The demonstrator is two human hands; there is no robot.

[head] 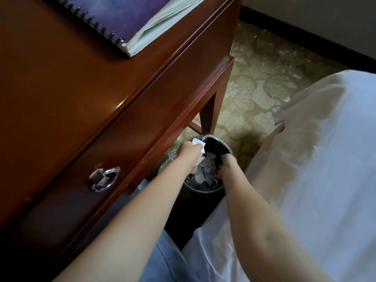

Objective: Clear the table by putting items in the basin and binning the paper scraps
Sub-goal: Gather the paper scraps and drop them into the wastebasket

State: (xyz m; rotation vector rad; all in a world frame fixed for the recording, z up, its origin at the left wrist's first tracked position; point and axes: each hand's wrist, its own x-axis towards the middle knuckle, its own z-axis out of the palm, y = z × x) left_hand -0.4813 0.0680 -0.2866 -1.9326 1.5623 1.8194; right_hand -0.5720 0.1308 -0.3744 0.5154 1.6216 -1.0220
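A round bin point(218, 146) with a dark liner stands on the floor beside the table leg, with several white paper scraps point(205, 171) lying inside. My left hand point(190, 152) is over the bin's left rim and grips a bunch of white paper scraps point(198, 143). My right hand point(227, 162) reaches down into the bin at its right side; its fingers are hidden among the scraps. The wooden table point(61, 94) fills the left half of the view.
A glass ashtray point(104, 179) with paper bits in it sits near the table's edge. A spiral notebook point(126, 15) lies at the table's far end. A white-covered bed point(315, 169) is on the right, patterned carpet point(254, 84) beyond.
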